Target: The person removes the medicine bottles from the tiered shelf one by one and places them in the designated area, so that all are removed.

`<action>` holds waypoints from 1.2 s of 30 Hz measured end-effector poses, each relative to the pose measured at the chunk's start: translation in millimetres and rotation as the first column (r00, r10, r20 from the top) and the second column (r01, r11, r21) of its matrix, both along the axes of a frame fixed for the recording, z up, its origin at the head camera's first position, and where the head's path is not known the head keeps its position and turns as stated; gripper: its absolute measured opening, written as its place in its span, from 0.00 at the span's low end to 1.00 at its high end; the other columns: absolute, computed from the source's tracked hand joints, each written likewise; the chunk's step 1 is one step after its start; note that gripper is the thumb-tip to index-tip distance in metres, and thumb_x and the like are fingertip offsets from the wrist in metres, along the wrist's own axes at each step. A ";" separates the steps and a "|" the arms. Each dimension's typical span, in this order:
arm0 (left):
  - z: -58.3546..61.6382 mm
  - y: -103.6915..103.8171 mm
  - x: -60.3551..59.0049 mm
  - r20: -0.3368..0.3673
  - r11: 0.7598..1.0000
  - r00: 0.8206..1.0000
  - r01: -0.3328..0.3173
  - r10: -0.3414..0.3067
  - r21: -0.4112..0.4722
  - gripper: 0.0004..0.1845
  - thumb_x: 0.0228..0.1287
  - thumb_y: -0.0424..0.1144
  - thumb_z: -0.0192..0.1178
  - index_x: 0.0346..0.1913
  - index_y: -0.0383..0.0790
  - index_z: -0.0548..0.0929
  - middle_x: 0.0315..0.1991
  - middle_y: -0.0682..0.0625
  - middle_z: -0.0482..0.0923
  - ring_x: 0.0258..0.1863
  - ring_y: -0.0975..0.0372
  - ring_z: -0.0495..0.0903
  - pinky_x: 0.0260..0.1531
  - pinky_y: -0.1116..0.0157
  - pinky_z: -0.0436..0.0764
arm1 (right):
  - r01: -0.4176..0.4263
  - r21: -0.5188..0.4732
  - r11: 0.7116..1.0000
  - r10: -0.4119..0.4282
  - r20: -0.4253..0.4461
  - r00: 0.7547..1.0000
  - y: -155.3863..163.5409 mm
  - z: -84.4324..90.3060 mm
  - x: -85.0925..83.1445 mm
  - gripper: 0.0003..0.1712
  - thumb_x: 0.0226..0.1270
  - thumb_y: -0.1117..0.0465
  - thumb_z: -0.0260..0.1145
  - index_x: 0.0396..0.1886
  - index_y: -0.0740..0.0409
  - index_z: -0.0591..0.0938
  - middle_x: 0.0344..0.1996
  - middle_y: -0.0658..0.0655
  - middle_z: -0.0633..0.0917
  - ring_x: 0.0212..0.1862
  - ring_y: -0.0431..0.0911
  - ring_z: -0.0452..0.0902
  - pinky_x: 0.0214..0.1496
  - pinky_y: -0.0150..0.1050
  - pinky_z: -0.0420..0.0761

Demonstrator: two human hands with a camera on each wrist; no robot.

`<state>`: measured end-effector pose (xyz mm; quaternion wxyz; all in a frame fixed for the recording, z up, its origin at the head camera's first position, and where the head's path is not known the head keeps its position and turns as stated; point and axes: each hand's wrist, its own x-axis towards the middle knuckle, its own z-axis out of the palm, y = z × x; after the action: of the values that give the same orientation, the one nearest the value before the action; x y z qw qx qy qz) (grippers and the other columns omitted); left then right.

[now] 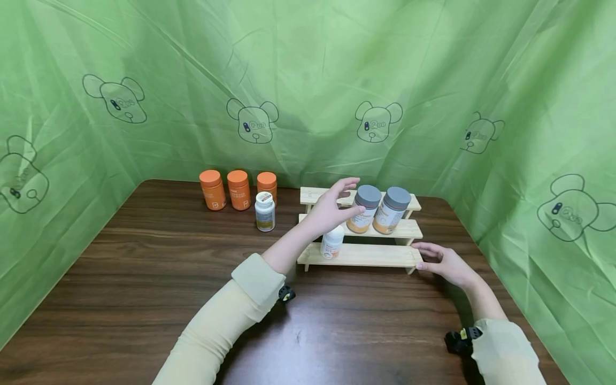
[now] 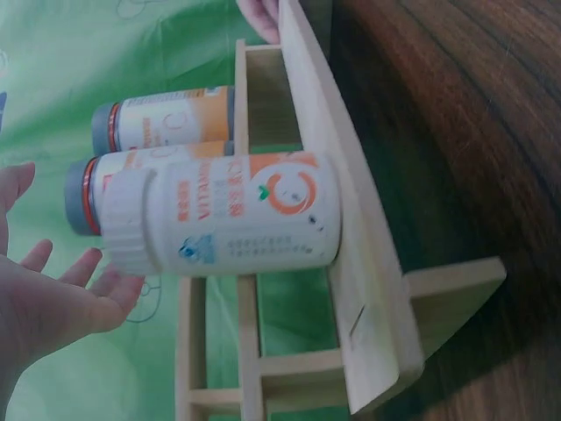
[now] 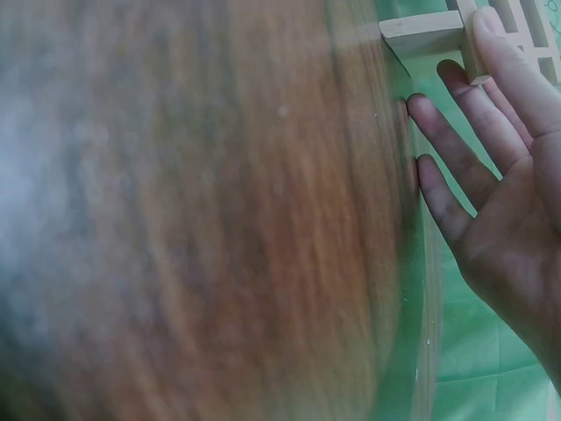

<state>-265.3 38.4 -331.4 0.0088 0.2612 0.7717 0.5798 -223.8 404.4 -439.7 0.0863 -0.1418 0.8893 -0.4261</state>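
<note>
- Green cloth backdrop (image 1: 308, 69) with bear outlines wraps round behind and both sides; top and sides cut off by the frame.
- Dark wood counter (image 1: 159, 278) carries everything; near edge out of the head view.
- Three-step wooden rack (image 1: 366, 255) stands at counter's back right. Top step mostly hidden behind the hand and the bottles.
- Left hand (image 1: 333, 206) raised over the rack's left part, grip wide, fingers spread and relaxed, holds nothing. Fingertips just beside the nearer grey-lid bottle; contact hard to tell. Left wrist view shows open palm (image 2: 53, 298) apart from the white bottle's cap.
- Right hand (image 1: 443, 259) flat at the rack's lower right end, grip loose and open, fingers straight, a fingertip against the bottom step's corner. Right wrist view is blurred; only palm, fingers (image 3: 517, 79) and a bit of rack corner read.
- Two grey-lid orange bottles (image 1: 379, 209) upright side by side on the middle step, touching or nearly so.
- White bottle (image 1: 332, 241) with white cap upright on bottom step, left end, below the left hand; partly hidden by the wrist in the head view. Label print too small to read.
- Three orange-cap bottles (image 1: 238, 189) in a row at counter's back, left of the rack.
- Another white-cap bottle (image 1: 264, 211) stands just in front of that row.
</note>
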 end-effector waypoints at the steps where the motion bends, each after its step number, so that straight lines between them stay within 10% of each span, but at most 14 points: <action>1: -1.6 1.8 -0.7 0.006 1.000 1.000 0.000 0.000 -0.001 0.35 0.59 0.44 0.66 0.68 0.53 0.64 0.66 0.47 0.66 0.64 0.53 0.67 0.60 0.53 0.69 | 0.004 0.002 1.000 -0.004 0.000 1.000 0.0 -0.4 0.2 0.32 0.60 0.57 0.69 0.63 0.60 0.72 0.58 0.66 0.76 0.53 0.24 0.70 0.51 0.20 0.70; 36: -9.5 25.8 -19.8 -0.009 0.997 0.999 0.031 -0.031 -0.066 0.27 0.61 0.46 0.63 0.64 0.54 0.69 0.57 0.52 0.75 0.58 0.58 0.72 0.53 0.62 0.75 | 0.024 0.037 0.999 -0.024 0.009 1.000 1.0 -0.7 -0.4 0.33 0.59 0.55 0.70 0.63 0.57 0.72 0.59 0.64 0.76 0.53 0.23 0.69 0.51 0.21 0.70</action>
<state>-285.2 64.2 -341.0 0.0226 0.2756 0.7862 0.5527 -224.2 405.4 -440.4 0.0879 -0.1276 0.8983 -0.4112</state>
